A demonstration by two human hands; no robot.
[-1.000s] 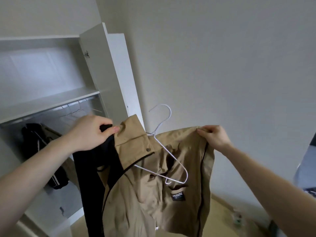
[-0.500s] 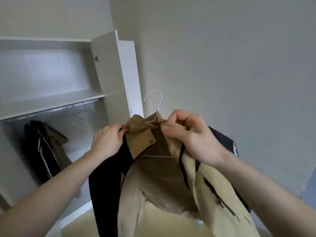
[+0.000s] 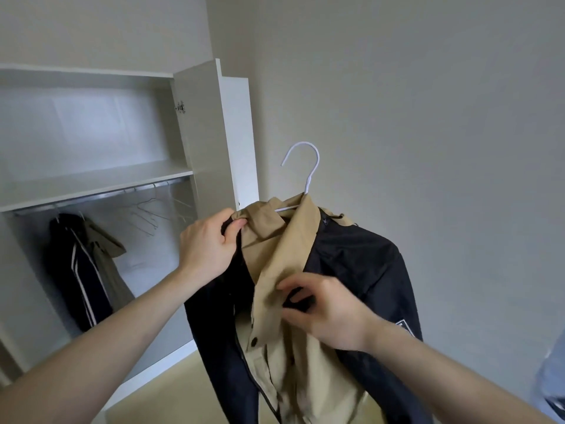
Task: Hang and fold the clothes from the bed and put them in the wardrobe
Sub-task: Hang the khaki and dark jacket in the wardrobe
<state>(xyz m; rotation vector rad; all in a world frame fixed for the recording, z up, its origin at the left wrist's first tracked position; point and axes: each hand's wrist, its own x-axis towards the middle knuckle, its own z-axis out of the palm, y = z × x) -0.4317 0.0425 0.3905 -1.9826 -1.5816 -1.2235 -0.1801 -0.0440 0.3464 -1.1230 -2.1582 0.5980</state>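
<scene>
The left hand [image 3: 208, 249] pinches the tan collar of a jacket [image 3: 351, 270], thumb and curled fingers closed on a fold of the cloth at its upper left corner. Lower and to the right of that grip, the right hand [image 3: 324, 310] has its fingers curled onto the front placket, pinching the tan flap against the dark fabric under it. The jacket is a two-tone piece: matte tan cotton-like cloth down the front and collar, smooth black shell on the sleeves and shoulders, with a dark snap button below the right hand and a pale patch on the far sleeve, half hidden by the right forearm. It hangs in the air between the two grips, on a thin white wire hanger [image 3: 305, 175] whose hook curves up just above the collar; only a short stretch of its shoulder bar shows, the rest is inside the garment. The hem runs off the bottom edge.

Left of the left hand stands the open wardrobe [image 3: 91, 179], white and flat-panelled, its door [image 3: 235, 133] swung out just behind the collar. Under its shelf runs a metal rail [image 3: 101, 194] with several bare wire hangers [image 3: 153, 212] leaning at angles, faint against the pale back. Further left on the rail hangs a dark striped jacket [image 3: 79, 270] with a tan garment beside it. Open rail lies between those clothes and the wardrobe's side panel. A plain wall [image 3: 428, 117] fills the space right of the grips; something blue is cut off at the right edge, too blurred to name.
</scene>
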